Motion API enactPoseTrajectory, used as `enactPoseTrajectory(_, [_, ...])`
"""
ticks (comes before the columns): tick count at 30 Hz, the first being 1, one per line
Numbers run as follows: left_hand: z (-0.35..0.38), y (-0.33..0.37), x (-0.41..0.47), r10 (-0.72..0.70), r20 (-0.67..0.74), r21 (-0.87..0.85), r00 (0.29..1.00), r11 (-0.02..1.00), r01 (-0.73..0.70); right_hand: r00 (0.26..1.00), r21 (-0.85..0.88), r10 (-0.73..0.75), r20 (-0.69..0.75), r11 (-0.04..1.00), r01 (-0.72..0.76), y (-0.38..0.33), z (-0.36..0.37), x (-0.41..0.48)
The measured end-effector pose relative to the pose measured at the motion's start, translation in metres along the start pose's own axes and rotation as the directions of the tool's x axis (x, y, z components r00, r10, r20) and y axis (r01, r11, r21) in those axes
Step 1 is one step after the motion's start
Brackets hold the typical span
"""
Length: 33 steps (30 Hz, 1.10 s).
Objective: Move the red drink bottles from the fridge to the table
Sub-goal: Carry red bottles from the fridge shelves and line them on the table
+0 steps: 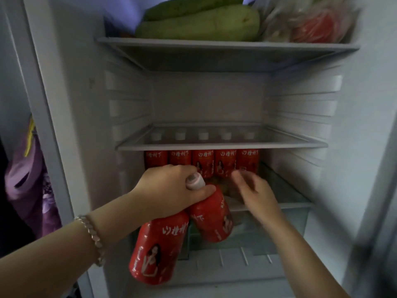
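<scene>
The left hand (pixel 171 190) grips two red drink bottles by their necks, in front of the fridge's lower compartment. The left bottle (pixel 156 250) hangs tilted. The right bottle (pixel 211 218) touches it, its white cap (pixel 195 180) showing above the thumb. Their red wrappers carry white Chinese characters, too blurred to read, and a drawn figure. A row of five bottles (pixel 203 161) stands at the back under the glass shelf (pixel 221 145). The right hand (pixel 255 192), fingers loosely spread and holding nothing, is just before that row.

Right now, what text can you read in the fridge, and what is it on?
"山楂树下": white characters on the back-row bottles.
"山楂树下": on the lower bottle held by the left hand.
"下": all that shows on the other held bottle.
Small label print and cap marks: too blurred to read.
</scene>
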<state>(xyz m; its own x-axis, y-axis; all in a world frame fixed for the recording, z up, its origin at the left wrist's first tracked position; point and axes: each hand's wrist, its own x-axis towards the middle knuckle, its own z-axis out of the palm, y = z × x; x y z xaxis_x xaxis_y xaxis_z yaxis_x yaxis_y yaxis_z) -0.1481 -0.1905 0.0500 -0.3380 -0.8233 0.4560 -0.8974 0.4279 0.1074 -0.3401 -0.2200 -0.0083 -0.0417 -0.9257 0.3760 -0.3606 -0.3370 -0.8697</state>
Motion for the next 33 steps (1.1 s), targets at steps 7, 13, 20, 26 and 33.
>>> enactPoseTrajectory(7, [-0.004,0.001,0.015,-0.081,0.015,-0.03,0.997,0.996,0.082,0.913,0.139,0.279,-0.297,0.959,-0.248,0.06,0.002,0.118])
enactPoseTrajectory(13, [-0.002,0.001,0.023,-0.09,-0.019,-0.011,0.996,0.996,0.09,0.901,0.048,0.258,-0.349,0.965,-0.258,0.069,-0.008,0.129])
enactPoseTrajectory(20, [-0.002,0.001,0.023,-0.04,-0.026,0.039,0.999,0.998,0.041,0.892,-0.22,0.193,-0.409,0.928,-0.302,0.033,-0.014,0.059])
enactPoseTrajectory(26, [0.001,0.005,0.025,-0.007,-0.056,0.067,0.998,0.998,0.011,0.946,-0.243,0.155,-0.283,0.943,-0.228,0.008,-0.025,0.004])
enactPoseTrajectory(33, [0.003,0.006,0.028,0.007,-0.017,0.01,1.0,1.0,-0.006,0.915,-0.398,0.016,-0.402,0.897,-0.191,-0.02,-0.026,0.034])
